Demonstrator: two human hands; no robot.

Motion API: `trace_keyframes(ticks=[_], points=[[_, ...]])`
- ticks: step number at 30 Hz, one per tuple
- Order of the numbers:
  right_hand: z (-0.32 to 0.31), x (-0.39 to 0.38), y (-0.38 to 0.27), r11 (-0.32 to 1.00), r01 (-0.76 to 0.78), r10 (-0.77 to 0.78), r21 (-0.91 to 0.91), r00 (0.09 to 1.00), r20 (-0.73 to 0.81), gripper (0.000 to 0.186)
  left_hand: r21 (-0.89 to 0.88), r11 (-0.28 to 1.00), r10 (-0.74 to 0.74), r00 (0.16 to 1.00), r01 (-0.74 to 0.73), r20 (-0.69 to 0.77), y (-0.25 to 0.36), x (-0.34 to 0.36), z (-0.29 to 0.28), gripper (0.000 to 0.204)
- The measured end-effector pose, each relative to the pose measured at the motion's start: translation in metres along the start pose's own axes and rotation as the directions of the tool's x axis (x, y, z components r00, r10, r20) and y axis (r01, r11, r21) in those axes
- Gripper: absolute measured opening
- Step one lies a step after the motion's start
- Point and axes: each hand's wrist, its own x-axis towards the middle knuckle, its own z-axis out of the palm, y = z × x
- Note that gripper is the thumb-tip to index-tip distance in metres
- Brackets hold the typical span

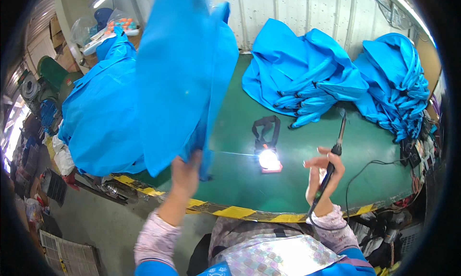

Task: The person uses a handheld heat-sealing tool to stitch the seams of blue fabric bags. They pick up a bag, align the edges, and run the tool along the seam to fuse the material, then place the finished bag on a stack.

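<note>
My left hand grips the lower end of a large bright blue fabric piece, which stands up from it past the top of the view. The hand and the cloth are somewhat blurred. In my right hand is a soldering iron with a black handle, its thin metal tip pointing up and away over the table. A dark cord runs down from its handle by my wrist. Between my hands a lit headlamp with a black strap lies on the green tabletop.
Blue fabric is heaped at the left, with two more bunched blue piles at the back right. Yellow-black tape marks the table's near edge. A black cable crosses the right side. A ribbed wall stands behind.
</note>
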Motion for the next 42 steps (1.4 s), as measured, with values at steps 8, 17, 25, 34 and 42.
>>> trace_keyframes(ticks=[8, 17, 25, 34, 42], points=[[0.086, 0.040, -0.021, 0.998, 0.062, -0.062, -0.003, 0.998, 0.023, 0.079, -0.240, 0.970, -0.025, 0.999, 0.035, 0.046, -0.077, -0.099, 0.114, 0.038], [0.067, 0.023, 0.021, 0.978, 0.204, -0.207, -0.042, 0.972, -0.109, 0.052, -0.197, 0.902, -0.264, 0.854, 0.383, 0.449, -0.073, -0.076, 0.110, 0.037], [0.045, 0.018, 0.022, 0.965, 0.243, -0.250, -0.095, 0.965, -0.073, 0.063, -0.114, 0.894, -0.329, 0.806, 0.434, 0.491, -0.065, -0.085, 0.109, 0.040], [-0.051, -0.020, -0.046, 0.951, 0.208, -0.139, -0.230, 0.948, 0.286, 0.033, -0.162, 0.928, -0.224, 0.849, 0.336, 0.479, -0.074, -0.078, 0.120, 0.043], [-0.032, -0.034, -0.042, 0.868, 0.409, -0.309, -0.281, 0.889, 0.339, 0.027, -0.238, 0.919, -0.187, 0.880, 0.314, 0.436, -0.056, -0.083, 0.131, 0.031]])
